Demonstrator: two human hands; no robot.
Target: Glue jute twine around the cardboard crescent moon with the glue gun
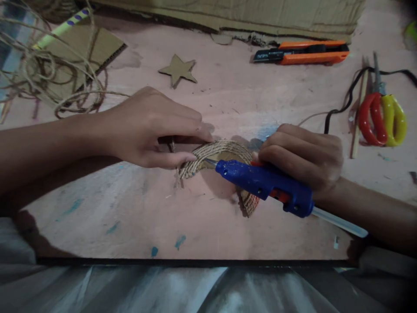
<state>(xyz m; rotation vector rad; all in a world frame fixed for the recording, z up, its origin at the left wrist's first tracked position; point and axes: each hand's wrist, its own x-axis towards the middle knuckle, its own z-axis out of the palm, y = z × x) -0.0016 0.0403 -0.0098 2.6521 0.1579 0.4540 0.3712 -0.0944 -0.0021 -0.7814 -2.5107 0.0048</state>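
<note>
Nearest the body, the clear glue stick [340, 222] projects from the rear of the glue gun [263, 182], on the near side of the right wrist. The right hand [302, 156] is closed around the gun; a steady grip and light feed should give a thin, even bead. The nozzle [210, 163] points at the inner side of the twine-covered arc [224, 147], just beside the thumb of the left hand [153, 124]; contact cannot be confirmed. The arc lies between the hands, its left end pinched narrowly by the left thumb and fingers. Hold the thumb clear of the nozzle, which is probably hot; apply glue close against the innermost row and press the strand flat before it sets. Leave slack in the loose twine [35, 69] beyond the left forearm. Scissors [378, 140], beyond the right hand, suit trimming.
</note>
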